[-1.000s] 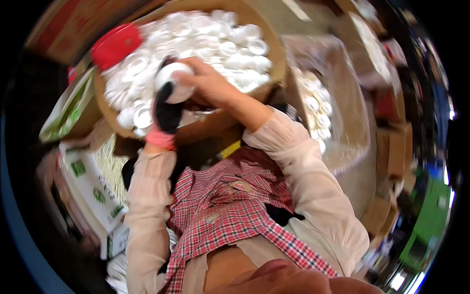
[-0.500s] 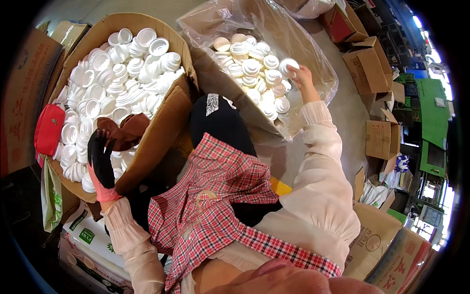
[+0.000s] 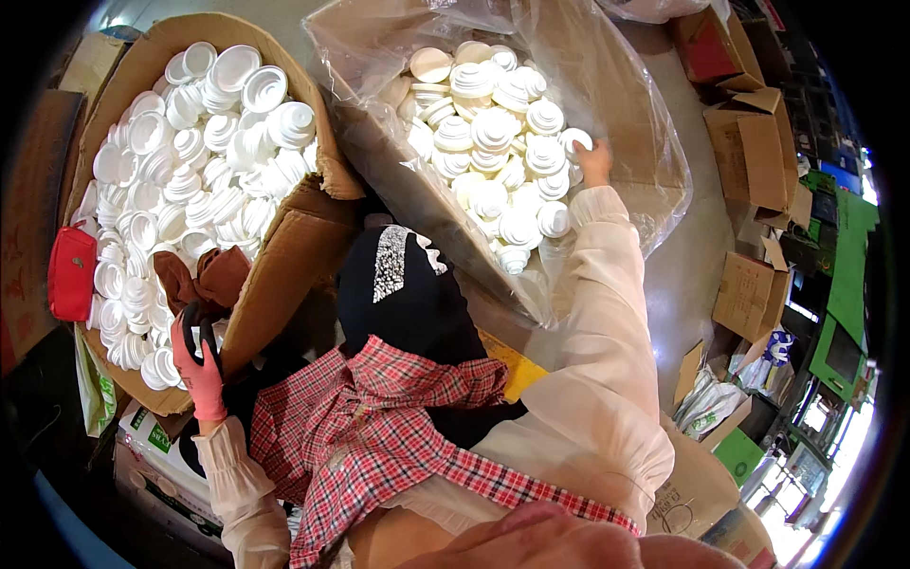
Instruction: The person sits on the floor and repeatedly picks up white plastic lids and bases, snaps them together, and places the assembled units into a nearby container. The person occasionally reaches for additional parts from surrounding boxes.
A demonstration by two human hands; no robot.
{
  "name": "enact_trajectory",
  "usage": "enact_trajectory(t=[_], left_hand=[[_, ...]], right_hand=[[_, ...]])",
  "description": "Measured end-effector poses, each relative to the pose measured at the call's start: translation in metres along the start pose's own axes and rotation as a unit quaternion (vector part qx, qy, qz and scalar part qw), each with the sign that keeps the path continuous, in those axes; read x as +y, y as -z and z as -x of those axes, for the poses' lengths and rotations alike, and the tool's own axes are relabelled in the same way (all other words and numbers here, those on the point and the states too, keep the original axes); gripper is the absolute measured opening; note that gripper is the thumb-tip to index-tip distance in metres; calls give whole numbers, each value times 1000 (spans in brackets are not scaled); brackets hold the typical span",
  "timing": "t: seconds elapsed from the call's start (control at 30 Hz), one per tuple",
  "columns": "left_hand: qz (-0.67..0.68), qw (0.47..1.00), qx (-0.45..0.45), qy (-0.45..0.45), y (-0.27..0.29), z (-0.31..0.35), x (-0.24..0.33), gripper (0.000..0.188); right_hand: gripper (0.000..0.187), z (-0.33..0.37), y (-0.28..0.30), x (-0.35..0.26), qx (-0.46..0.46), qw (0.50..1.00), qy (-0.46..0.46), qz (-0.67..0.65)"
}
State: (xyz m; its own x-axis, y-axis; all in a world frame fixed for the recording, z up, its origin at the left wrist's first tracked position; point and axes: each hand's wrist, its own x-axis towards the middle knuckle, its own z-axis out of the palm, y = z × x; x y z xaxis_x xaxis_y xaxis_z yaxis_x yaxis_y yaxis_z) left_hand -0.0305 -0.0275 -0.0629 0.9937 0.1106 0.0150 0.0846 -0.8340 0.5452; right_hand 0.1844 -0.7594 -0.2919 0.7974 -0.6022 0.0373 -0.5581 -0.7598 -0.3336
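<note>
A white round stepped plastic lid (image 3: 574, 141) is in my bare right hand (image 3: 595, 161), at the right side of a pile of similar lids (image 3: 493, 128) in a plastic-lined carton (image 3: 365, 123). My left hand (image 3: 200, 365), in a pink and black glove, is at the near edge of another carton (image 3: 299, 237) heaped with white lids (image 3: 180, 190). Its fingers are apart, the tips close to a crumpled brown cloth (image 3: 216, 281) on the lids; whether they touch it, I cannot tell.
A red pouch (image 3: 72, 273) rests at the left carton's side. Clear plastic sheeting (image 3: 654, 123) spreads over the right carton's rim. Opened cardboard boxes (image 3: 754, 156) and green machinery (image 3: 851, 256) stand along the right. My checked apron (image 3: 370, 427) covers my lap.
My right hand has brought its lid down against the pile's right side. The left hand has turned and moved nearer to me, its fingers now apart. The whole view has shifted.
</note>
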Motion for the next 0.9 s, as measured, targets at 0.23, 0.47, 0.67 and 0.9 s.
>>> enact_trajectory(t=[0.23, 0.47, 0.67, 0.9], left_hand=[[-23, 999, 11, 31, -1, -5, 12, 41], [-44, 999, 17, 15, -3, -6, -3, 42], [-37, 999, 9, 34, -3, -5, -5, 41], [-36, 998, 20, 42, -3, -2, -9, 42]], right_hand=[[87, 58, 42, -90, -217, 974, -60, -37], [63, 111, 14, -112, -47, 974, 79, -209], [61, 102, -35, -109, -71, 963, 161, -202], [69, 54, -73, -129, -59, 964, 126, -228]])
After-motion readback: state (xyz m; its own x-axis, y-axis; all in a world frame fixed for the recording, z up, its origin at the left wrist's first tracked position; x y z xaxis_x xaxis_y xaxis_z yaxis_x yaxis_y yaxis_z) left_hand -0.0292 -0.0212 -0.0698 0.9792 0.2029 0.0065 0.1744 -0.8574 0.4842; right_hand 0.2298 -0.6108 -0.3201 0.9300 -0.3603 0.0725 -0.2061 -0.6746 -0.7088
